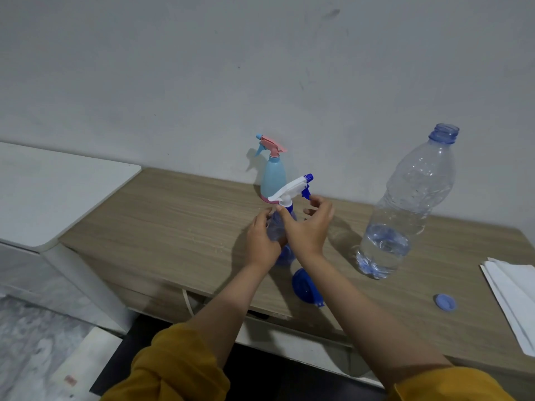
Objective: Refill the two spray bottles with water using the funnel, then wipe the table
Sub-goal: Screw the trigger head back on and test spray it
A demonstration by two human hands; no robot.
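A clear blue spray bottle [282, 253] stands mid-table with a white and blue trigger head [292, 190] on top. My left hand [262, 240] grips its body. My right hand [308, 227] curls around the neck just under the trigger head, thumb on the collar. Behind it by the wall stands a light blue spray bottle [272, 176] with a pink trigger head, upright and closed. A blue funnel [305, 286] lies on its side near the table's front edge. The large clear water bottle [405, 209] stands uncapped at the right, about a quarter full.
The wooden table [173, 215] runs along a grey wall. A blue bottle cap [445, 302] lies near the front right. White folded paper towels [515, 296] rest at the right edge. A white cabinet [52, 192] adjoins the table on the left.
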